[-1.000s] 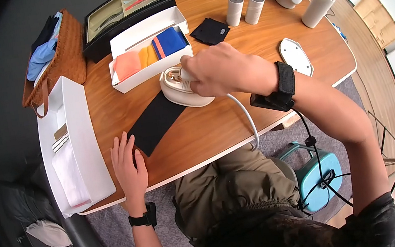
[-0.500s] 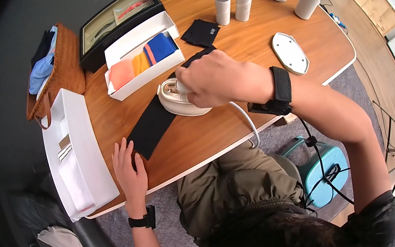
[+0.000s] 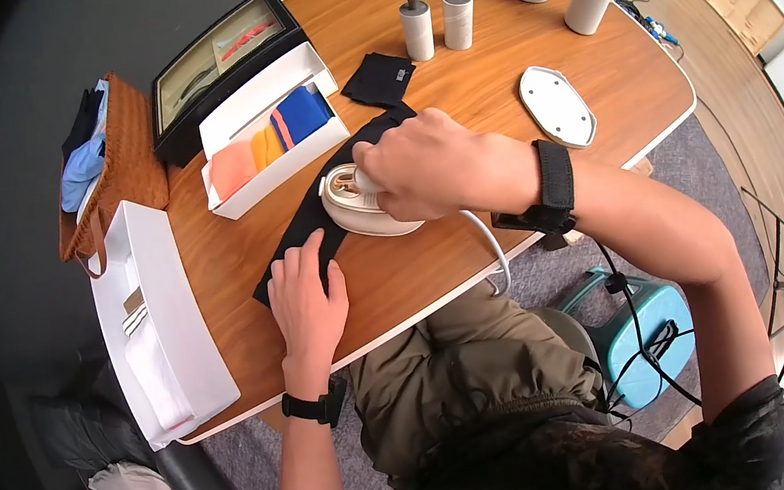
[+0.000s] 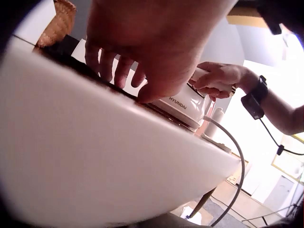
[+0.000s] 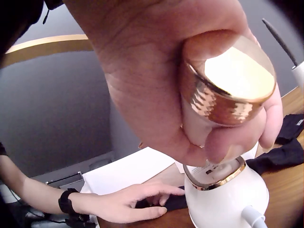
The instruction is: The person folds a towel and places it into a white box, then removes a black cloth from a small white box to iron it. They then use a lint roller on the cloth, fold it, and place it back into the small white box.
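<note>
My right hand (image 3: 426, 165) grips the handle of a white iron (image 3: 362, 211) with gold trim; the name HYUNDAI shows on its side in the left wrist view. A gold-coloured cap (image 5: 228, 78) tops the handle, beside the curled fingers. Under the iron lies a long strip of black cloth (image 3: 310, 218), running slantwise over the wooden table, its middle partly hidden. My left hand (image 3: 306, 292) rests on the near end of the strip, fingers extended, fingertips a short way from the iron.
A box of folded coloured cloths (image 3: 273, 146) stands behind the strip, near a folded black cloth (image 3: 379, 79). A long white box (image 3: 167, 317) is at left. Two lint rollers (image 3: 418, 31), a white iron-shaped plate (image 3: 557, 106) and the iron's cord (image 3: 493, 251) are farther right.
My left hand has moved from beside the strip's near end onto it, toward the iron. The iron has shifted slightly toward the near table edge, and the strip's far end now shows beyond it.
</note>
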{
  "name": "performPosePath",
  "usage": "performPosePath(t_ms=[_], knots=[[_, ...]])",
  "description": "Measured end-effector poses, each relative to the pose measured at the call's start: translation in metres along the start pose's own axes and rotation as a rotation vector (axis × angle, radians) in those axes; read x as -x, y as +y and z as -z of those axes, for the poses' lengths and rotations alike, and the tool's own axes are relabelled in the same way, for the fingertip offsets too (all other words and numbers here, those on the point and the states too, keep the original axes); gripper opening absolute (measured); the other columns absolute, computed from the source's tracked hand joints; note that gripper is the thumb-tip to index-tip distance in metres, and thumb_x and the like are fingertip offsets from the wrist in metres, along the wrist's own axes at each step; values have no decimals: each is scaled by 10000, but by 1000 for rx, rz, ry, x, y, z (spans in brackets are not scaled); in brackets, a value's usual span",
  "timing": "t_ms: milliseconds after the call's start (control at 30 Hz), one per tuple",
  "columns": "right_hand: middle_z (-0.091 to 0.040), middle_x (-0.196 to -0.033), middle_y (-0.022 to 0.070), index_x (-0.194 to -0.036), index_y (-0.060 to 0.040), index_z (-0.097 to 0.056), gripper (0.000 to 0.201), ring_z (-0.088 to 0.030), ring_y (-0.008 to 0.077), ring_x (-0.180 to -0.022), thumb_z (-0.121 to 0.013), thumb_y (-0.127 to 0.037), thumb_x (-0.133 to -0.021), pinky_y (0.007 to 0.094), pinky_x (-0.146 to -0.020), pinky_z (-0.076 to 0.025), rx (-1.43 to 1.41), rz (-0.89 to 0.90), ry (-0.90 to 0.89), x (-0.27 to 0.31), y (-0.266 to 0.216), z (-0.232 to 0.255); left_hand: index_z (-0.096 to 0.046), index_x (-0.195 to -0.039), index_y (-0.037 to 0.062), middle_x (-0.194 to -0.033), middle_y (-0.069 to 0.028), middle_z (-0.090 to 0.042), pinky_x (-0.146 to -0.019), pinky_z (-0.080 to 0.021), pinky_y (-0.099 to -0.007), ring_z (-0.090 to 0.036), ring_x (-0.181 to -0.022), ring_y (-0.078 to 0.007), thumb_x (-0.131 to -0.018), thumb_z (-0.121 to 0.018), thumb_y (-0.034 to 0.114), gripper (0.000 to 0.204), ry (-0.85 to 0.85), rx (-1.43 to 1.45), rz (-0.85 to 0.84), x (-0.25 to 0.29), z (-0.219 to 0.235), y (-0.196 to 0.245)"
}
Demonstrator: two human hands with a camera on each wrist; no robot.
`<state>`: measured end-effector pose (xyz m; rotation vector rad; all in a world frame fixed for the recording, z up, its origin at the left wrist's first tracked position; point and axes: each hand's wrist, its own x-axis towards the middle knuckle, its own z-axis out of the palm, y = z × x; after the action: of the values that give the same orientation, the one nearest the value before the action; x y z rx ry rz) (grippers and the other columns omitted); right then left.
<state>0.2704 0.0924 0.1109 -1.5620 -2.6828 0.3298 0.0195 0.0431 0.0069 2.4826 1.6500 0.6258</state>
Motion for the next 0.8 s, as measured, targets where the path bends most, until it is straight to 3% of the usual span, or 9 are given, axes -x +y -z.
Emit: performPosePath(t_ms=[67, 267, 500, 633, 800], knots=[[-724, -776, 217, -1040, 41, -616, 327, -736, 410, -781, -660, -239, -877, 499, -699, -574, -20, -13, -10, 6, 5, 5, -673, -1379, 118, -989, -74, -582, -820, -451, -430, -551, -936, -286, -959, -644, 153, 422, -28, -73, -39, 1, -4, -4], [-713, -793, 219, -1040, 23, -614, 318, -715, 425, -812, -656, -247, -879, 513, -758, -557, 30, -86, -43, 32, 26, 24, -684, -1358, 117, -983, -79, -573, -829, -448, -432, -552, -953, -296, -954, -660, 151, 407, -124, 0, -3, 9, 10, -3], [-681, -723, 217, -992, 5, -617, 325, -698, 428, -765, -673, -310, -934, 508, -716, -543, 124, -95, -13, 64, 34, 41, -681, -1358, 108, -985, -87, -566, -846, -446, -438, -551, -968, -308, -931, -684, 133, 429, -161, 88, 3, 53, 33, 6], [-647, -661, 203, -963, -14, -595, 367, -682, 421, -698, -704, -364, -954, 512, -660, -525, 51, -38, 31, 68, 13, 44, -706, -1310, 88, -973, -86, -576, -851, -447, -430, -561, -969, -308, -923, -686, 123, 388, -156, 97, 42, 72, 45, 14], [-606, -586, 166, -982, -9, -592, 380, -667, 395, -609, -702, -373, -966, 476, -556, -510, 22, 106, 53, 48, -31, 32, -673, -991, 66, -939, -106, -593, -809, -457, -451, -582, -918, -334, -890, -714, 120, 122, 48, 74, 138, 84, 43, 18]])
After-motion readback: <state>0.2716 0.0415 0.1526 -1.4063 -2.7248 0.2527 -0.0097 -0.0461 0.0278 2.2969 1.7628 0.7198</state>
